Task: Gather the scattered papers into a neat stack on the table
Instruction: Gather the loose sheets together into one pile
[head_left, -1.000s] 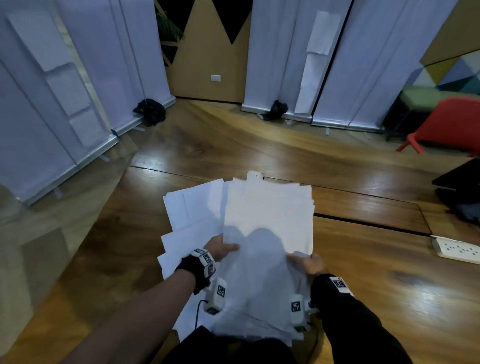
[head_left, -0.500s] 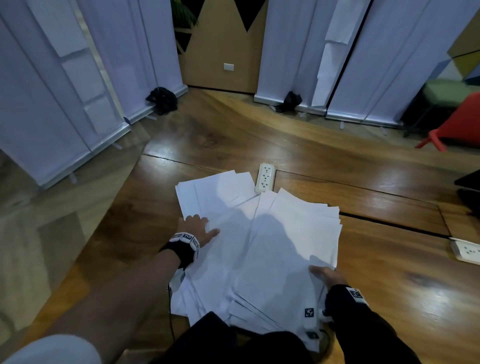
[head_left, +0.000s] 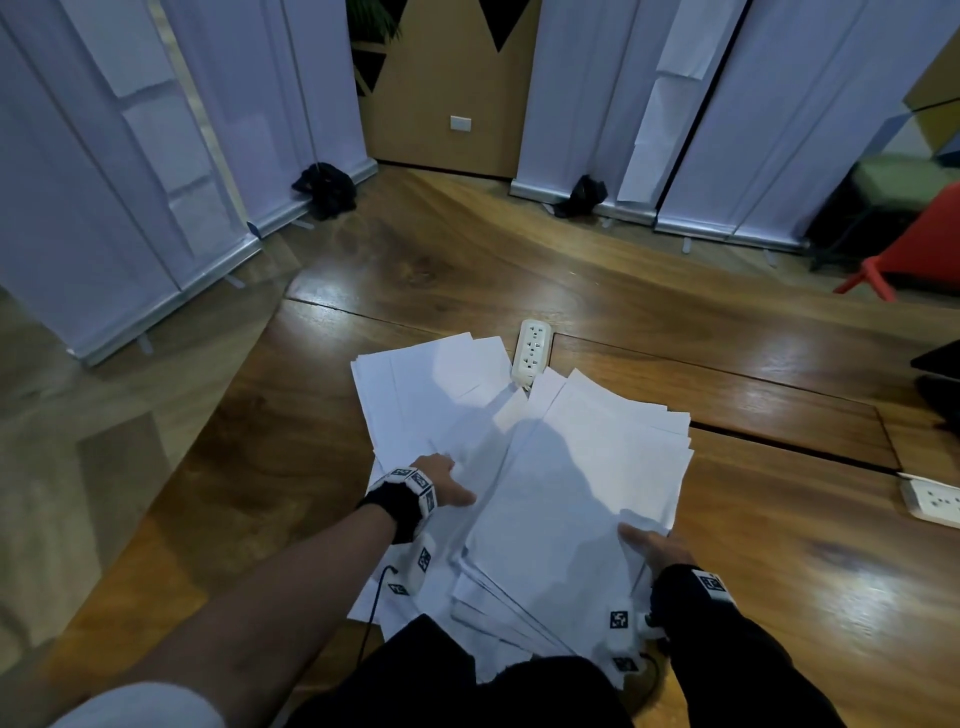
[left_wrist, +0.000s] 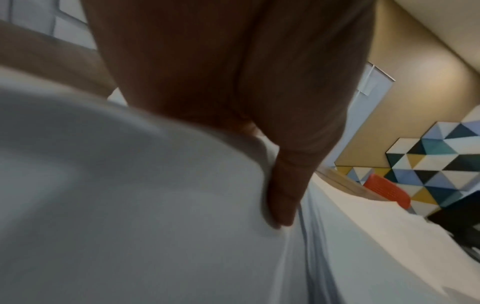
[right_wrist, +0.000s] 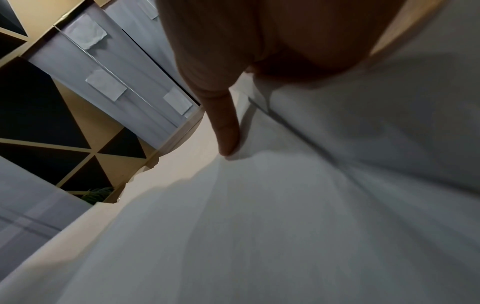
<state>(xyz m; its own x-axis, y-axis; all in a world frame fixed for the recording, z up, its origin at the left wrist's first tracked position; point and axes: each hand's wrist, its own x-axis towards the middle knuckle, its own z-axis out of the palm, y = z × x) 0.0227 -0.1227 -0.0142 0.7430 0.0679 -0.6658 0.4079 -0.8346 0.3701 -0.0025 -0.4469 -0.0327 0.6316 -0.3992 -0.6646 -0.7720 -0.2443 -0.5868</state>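
Note:
White papers lie in two loose batches on the wooden table (head_left: 779, 582). A flat left batch (head_left: 431, 395) sits beside a fanned right batch (head_left: 587, 483) that overlaps it. My left hand (head_left: 444, 483) is at the right batch's left edge, thumb on top and fingers hidden under the sheets. In the left wrist view the thumb (left_wrist: 283, 195) presses into bulging paper (left_wrist: 155, 205). My right hand (head_left: 647, 543) grips the right batch's near right corner. The right wrist view shows the thumb (right_wrist: 226, 131) lying on the sheets (right_wrist: 285, 226).
A white power strip (head_left: 532, 351) lies at the papers' far end, partly covered by them. A second strip (head_left: 932, 501) sits at the table's right edge, near a dark object (head_left: 940, 384). White banner stands (head_left: 104, 208) and a red chair (head_left: 924, 244) stand beyond.
The right batch has come down from being held up to lying on the table. My left hand left the flat left batch and moved right to the fanned batch's edge.

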